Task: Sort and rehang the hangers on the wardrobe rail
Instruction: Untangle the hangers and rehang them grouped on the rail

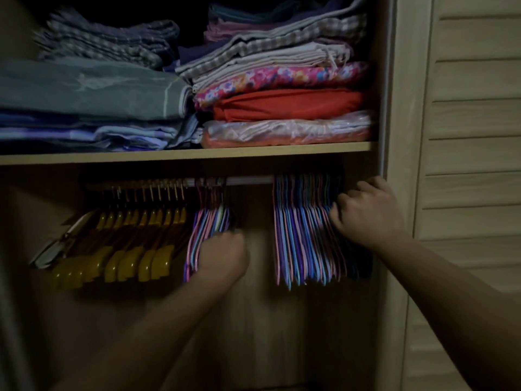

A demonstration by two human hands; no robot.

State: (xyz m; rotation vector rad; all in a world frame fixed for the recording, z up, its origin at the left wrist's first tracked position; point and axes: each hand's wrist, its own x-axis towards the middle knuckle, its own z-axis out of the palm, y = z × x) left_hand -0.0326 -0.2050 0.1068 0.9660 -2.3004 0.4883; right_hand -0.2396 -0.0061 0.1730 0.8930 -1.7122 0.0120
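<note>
Head view: our left hand point(224, 256) grips the small coloured bunch point(210, 221) at centre; our right hand point(363, 211) clutches the large bunch point(304, 230) centre-right. We slide them together along the rail point(251, 180), hooks seated.

A: Yellow hangers point(135, 249) on the left, then thin ones in pink, blue and purple point(304, 238).

B: Above, a pink floral cloth point(276, 80) sits over a plain red one point(287, 105).

A: Checked grey-and-white fabric point(282, 43) on top, teal bedding point(84, 88) beside it.

B: Pale cream louvred door point(473, 108).
</note>
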